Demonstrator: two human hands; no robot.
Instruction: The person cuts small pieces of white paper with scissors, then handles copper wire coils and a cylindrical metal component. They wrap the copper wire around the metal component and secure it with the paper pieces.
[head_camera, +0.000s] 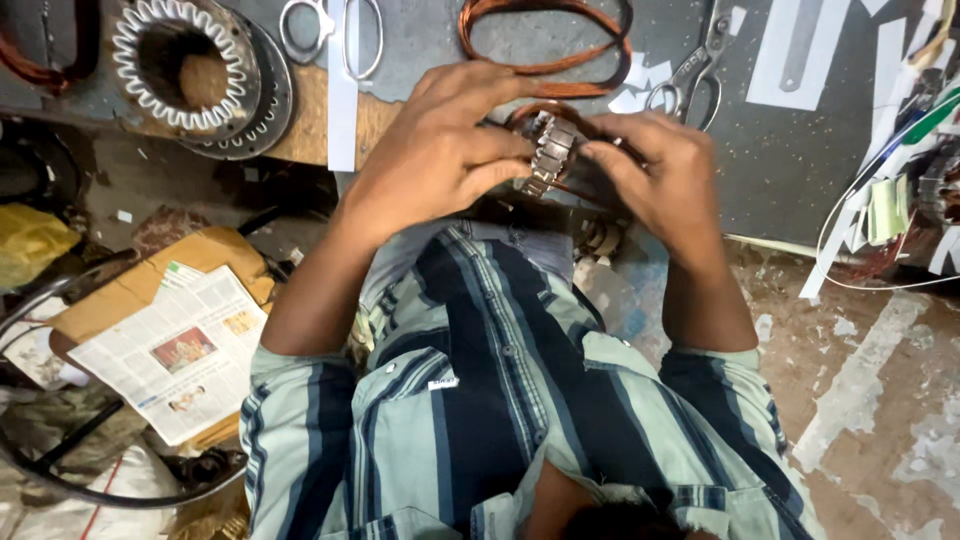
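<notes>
Together, both hands (560, 165) pinch a metal stator (548, 150) near white paper strips (342, 95).

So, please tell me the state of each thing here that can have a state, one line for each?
Left hand: fingers closed on the stator, from the left.
Right hand: fingers closed on the stator, from the right.
Stator: held at the bench edge, copper wire in it.
Second stator: lying flat, no windings, white slot liners in.
Copper coil: loose, lying flat.
Scissors: lying on the bench, blades hidden.
Newspaper: lying open on cardboard.
</notes>
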